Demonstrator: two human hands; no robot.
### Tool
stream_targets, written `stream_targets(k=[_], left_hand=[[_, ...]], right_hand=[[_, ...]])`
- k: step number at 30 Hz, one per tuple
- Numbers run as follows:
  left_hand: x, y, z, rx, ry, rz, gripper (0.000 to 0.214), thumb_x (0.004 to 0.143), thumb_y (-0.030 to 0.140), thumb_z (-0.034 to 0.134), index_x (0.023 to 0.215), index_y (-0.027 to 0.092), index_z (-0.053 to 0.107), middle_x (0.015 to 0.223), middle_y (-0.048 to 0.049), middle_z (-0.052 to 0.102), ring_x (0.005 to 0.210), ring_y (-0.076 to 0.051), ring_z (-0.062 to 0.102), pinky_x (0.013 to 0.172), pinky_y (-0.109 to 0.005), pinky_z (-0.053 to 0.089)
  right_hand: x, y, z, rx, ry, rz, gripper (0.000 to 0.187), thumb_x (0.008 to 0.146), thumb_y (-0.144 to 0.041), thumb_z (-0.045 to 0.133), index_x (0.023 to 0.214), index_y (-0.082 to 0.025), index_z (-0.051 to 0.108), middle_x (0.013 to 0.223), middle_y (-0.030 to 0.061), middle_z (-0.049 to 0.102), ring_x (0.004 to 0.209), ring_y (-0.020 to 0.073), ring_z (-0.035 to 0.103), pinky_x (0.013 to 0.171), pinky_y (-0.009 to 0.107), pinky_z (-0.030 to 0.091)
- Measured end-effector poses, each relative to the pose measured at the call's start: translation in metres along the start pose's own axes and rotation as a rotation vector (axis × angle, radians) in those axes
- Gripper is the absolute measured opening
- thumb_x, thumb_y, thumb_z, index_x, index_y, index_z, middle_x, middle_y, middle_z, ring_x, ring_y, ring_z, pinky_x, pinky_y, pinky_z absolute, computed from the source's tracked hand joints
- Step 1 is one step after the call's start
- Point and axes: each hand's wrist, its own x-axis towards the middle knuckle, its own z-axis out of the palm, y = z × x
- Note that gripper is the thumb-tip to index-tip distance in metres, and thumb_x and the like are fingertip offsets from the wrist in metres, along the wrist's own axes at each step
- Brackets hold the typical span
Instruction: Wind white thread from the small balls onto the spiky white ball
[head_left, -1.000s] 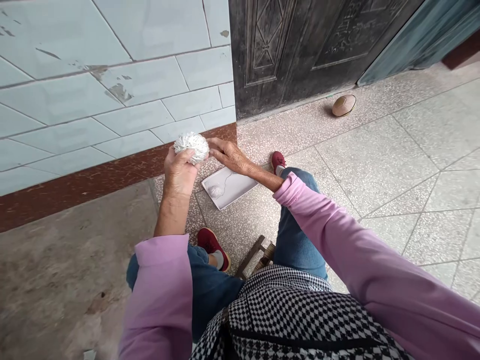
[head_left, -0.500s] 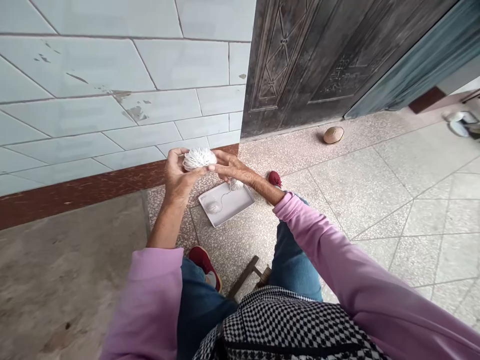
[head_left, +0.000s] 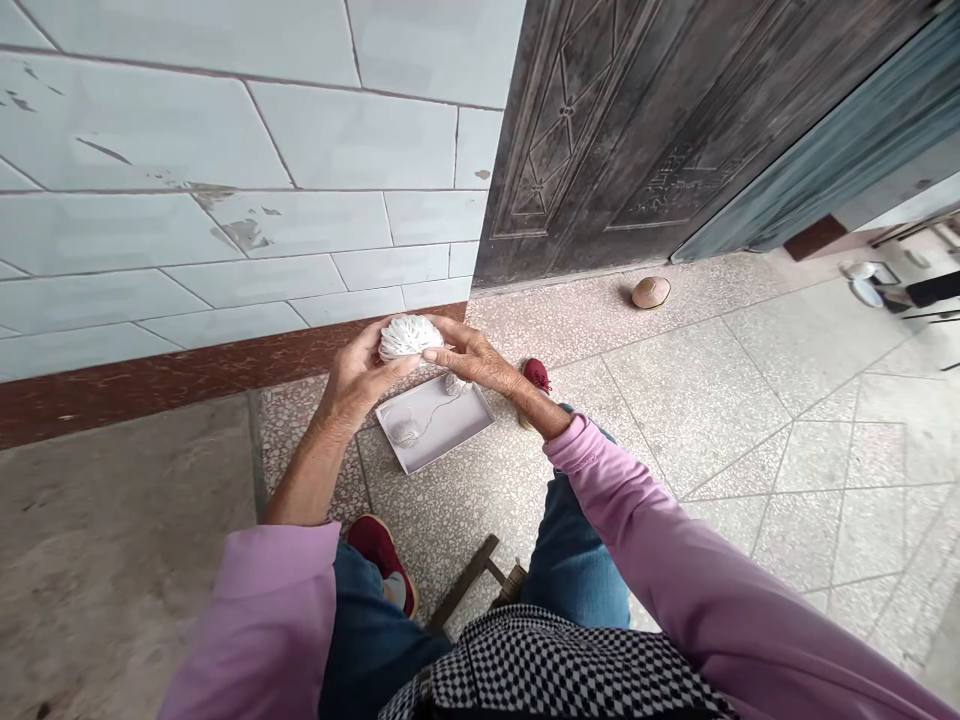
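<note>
A ball of white yarn (head_left: 410, 338) is held up in front of me between both hands. My left hand (head_left: 361, 370) cups its left side, the thumb along the lower edge. On the other side my right hand (head_left: 474, 355) grips it, thumb in front and fingers partly hidden behind the ball. Below, on the floor, lies a shallow white tray (head_left: 450, 440). Inside it a small ball of yarn (head_left: 406, 431) sits at the left, and another ball of yarn (head_left: 457, 384) at the back is partly covered by my right hand. A strand runs between these two.
A tiled wall (head_left: 322, 220) rises ahead on the left, beside a dark carved door (head_left: 585, 130). A round tan object (head_left: 651, 292) rests on the floor by the door. Part of a wooden stool (head_left: 469, 580) shows between my legs. At far right, a person's dark sleeve (head_left: 934, 290) appears.
My right hand has closed in further around the yarn ball, its thumb now on the front. The view has shifted slightly, and a dark sleeve has come into sight at far right.
</note>
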Motion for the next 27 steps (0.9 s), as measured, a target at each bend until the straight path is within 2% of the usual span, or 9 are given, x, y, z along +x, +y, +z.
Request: stream_targets(k=[4, 9, 12, 14, 17, 19, 23, 25, 27], left_hand=[[-0.009, 0.005, 0.01, -0.011, 0.036, 0.035, 0.063, 0.075, 0.052, 0.122, 0.127, 0.026, 0.097, 0.124, -0.014, 0.096, 0.123, -0.044, 0.091, 0.115, -0.059, 0.079], [-0.027, 0.004, 0.017, 0.024, 0.074, 0.085, 0.053, 0.079, 0.043, 0.12, 0.126, 0.03, 0.099, 0.13, -0.0126, 0.095, 0.126, -0.047, 0.09, 0.11, -0.059, 0.079], [-0.021, -0.005, 0.025, 0.065, 0.069, 0.035, 0.056, 0.079, 0.049, 0.119, 0.125, 0.028, 0.097, 0.126, -0.0128, 0.095, 0.12, -0.045, 0.09, 0.107, -0.059, 0.079], [-0.01, -0.012, 0.032, 0.034, 0.048, -0.019, 0.061, 0.075, 0.053, 0.119, 0.123, 0.026, 0.095, 0.122, -0.0129, 0.094, 0.114, -0.042, 0.089, 0.104, -0.058, 0.079], [0.005, -0.019, 0.04, -0.093, 0.029, -0.038, 0.072, 0.065, 0.047, 0.122, 0.127, 0.025, 0.091, 0.131, -0.0143, 0.093, 0.121, -0.041, 0.089, 0.104, -0.053, 0.078], [0.009, -0.02, 0.042, -0.176, 0.044, -0.022, 0.079, 0.06, 0.042, 0.124, 0.129, 0.025, 0.089, 0.137, -0.0144, 0.092, 0.124, -0.04, 0.089, 0.104, -0.051, 0.078], [0.008, -0.019, 0.038, -0.204, 0.037, -0.031, 0.078, 0.061, 0.041, 0.123, 0.129, 0.025, 0.087, 0.138, -0.0146, 0.092, 0.126, -0.04, 0.089, 0.106, -0.05, 0.078], [0.007, -0.02, 0.035, -0.182, 0.012, -0.037, 0.078, 0.062, 0.041, 0.123, 0.129, 0.025, 0.088, 0.139, -0.0156, 0.092, 0.128, -0.04, 0.089, 0.108, -0.05, 0.078], [0.007, -0.021, 0.033, -0.172, -0.007, -0.036, 0.08, 0.06, 0.039, 0.124, 0.13, 0.025, 0.089, 0.142, -0.0163, 0.092, 0.131, -0.041, 0.089, 0.111, -0.051, 0.078]], right_hand=[[-0.004, 0.006, 0.002, 0.038, -0.008, -0.016, 0.064, 0.102, -0.058, 0.111, 0.151, -0.022, 0.092, 0.173, 0.0173, 0.085, 0.171, 0.04, 0.076, 0.153, 0.062, 0.058], [-0.022, 0.017, 0.003, 0.061, 0.038, -0.024, 0.073, 0.097, -0.059, 0.113, 0.157, -0.026, 0.089, 0.164, 0.0144, 0.088, 0.158, 0.0413, 0.082, 0.142, 0.063, 0.068], [-0.03, 0.017, -0.001, 0.018, 0.074, 0.039, 0.06, 0.104, -0.051, 0.11, 0.156, -0.028, 0.089, 0.158, 0.0136, 0.09, 0.16, 0.0411, 0.081, 0.142, 0.062, 0.068], [-0.028, 0.015, -0.004, 0.011, 0.119, 0.077, 0.055, 0.107, -0.049, 0.108, 0.153, -0.025, 0.088, 0.157, 0.0149, 0.091, 0.161, 0.0408, 0.08, 0.146, 0.061, 0.065], [-0.021, 0.015, -0.007, 0.038, 0.149, 0.015, 0.055, 0.107, -0.046, 0.109, 0.15, -0.02, 0.087, 0.162, 0.0164, 0.09, 0.165, 0.0389, 0.079, 0.152, 0.058, 0.059], [-0.017, 0.016, -0.009, 0.04, 0.159, -0.03, 0.056, 0.106, -0.044, 0.111, 0.151, -0.021, 0.087, 0.166, 0.0148, 0.089, 0.167, 0.0379, 0.078, 0.152, 0.055, 0.059], [-0.013, 0.015, -0.008, 0.036, 0.18, -0.026, 0.061, 0.101, -0.047, 0.115, 0.149, -0.022, 0.088, 0.168, 0.0133, 0.088, 0.167, 0.0392, 0.078, 0.152, 0.058, 0.059], [-0.014, 0.014, -0.007, 0.044, 0.177, -0.015, 0.063, 0.098, -0.049, 0.117, 0.147, -0.021, 0.089, 0.165, 0.0143, 0.089, 0.165, 0.0393, 0.079, 0.149, 0.058, 0.062], [-0.017, 0.012, -0.005, 0.059, 0.17, 0.015, 0.066, 0.1, -0.049, 0.115, 0.153, -0.021, 0.087, 0.159, 0.0143, 0.09, 0.158, 0.038, 0.081, 0.136, 0.054, 0.072]])
